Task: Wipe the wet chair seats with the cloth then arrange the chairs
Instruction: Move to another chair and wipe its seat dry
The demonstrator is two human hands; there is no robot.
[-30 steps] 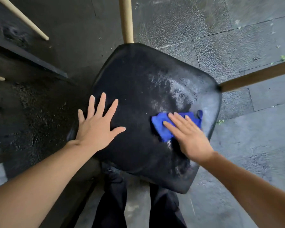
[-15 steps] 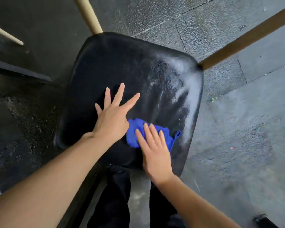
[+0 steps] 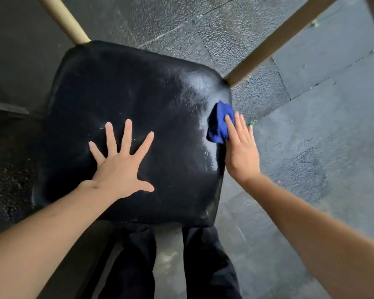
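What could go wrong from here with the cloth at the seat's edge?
The bunched blue cloth sits at the right edge of the glossy black chair seat, under the flat right hand; another outward stroke could push it onto the wet stone floor. The left hand braces on a slick-looking surface and may slip.

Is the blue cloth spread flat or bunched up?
Bunched up: the blue cloth is a crumpled wad under the right hand at the seat edge.

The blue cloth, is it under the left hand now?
No, the blue cloth lies under the right hand at the seat's right edge; the left hand rests bare.
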